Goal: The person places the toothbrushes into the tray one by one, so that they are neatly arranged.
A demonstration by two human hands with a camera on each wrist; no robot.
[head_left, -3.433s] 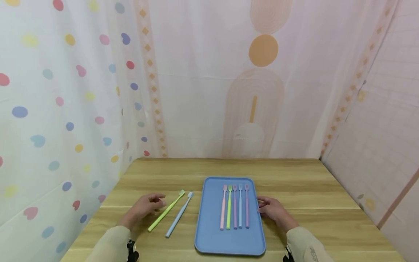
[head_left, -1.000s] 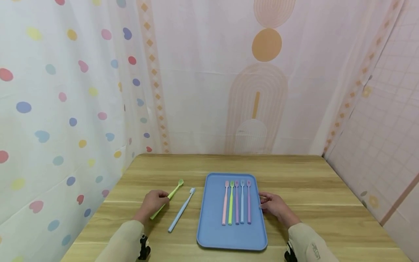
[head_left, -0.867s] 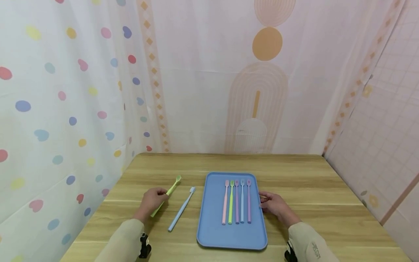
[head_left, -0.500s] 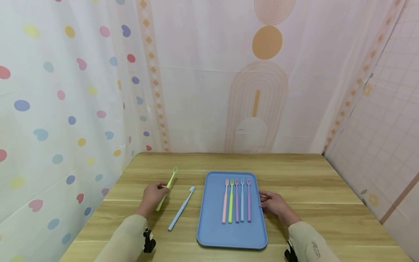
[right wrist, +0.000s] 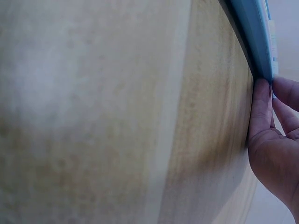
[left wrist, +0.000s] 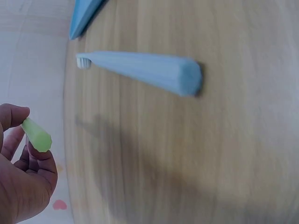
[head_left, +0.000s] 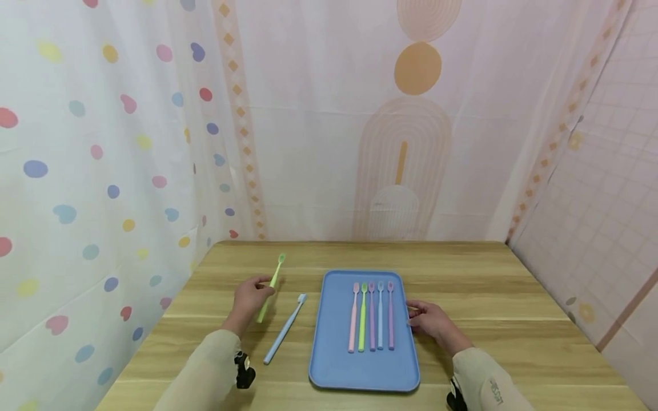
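My left hand (head_left: 251,297) pinches a light green toothbrush (head_left: 278,274) between thumb and fingers, held above the table with its head pointing away. In the left wrist view the handle end of that toothbrush (left wrist: 38,136) juts from the fingertips. A light blue toothbrush (head_left: 285,331) lies slanted on the table, between this hand and the blue tray (head_left: 334,365). At the tray's right side, my right hand (head_left: 434,322) grips the rim; the right wrist view has thumb and fingers at the tray edge (right wrist: 257,37).
Inside the tray, toothbrushes lie side by side, heads away: pink (head_left: 353,325), green (head_left: 362,325), purple (head_left: 372,325), blue (head_left: 380,325) and another purple one (head_left: 390,325). The wooden table (head_left: 478,285) meets patterned curtains (head_left: 308,171) at the back and sides.
My left hand has taken hold of the green toothbrush, lifted it off the table, and moved it away from me and slightly right. The right hand stays at the tray rim.
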